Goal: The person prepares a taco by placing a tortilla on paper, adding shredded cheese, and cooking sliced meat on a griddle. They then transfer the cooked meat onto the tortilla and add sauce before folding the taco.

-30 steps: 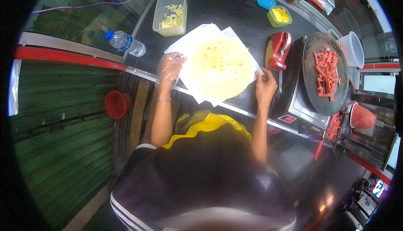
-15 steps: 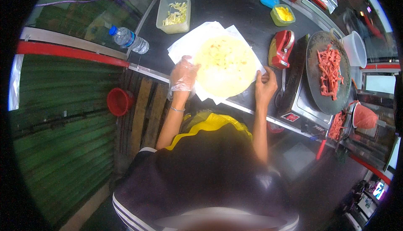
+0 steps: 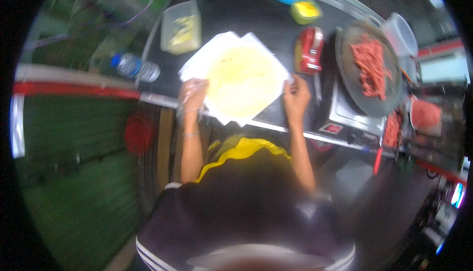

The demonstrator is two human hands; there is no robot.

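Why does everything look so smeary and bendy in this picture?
In the head view the whole frame is motion-blurred, worst on the green area at left; the flatbread, left hand and right hand look soft. The fisheye lens bends the counter edge and leaves black corners. The water bottle is smeared too.

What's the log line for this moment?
left hand: gloved, on paper edge | right hand: at paper's right corner | flatbread: flat on paper | counter
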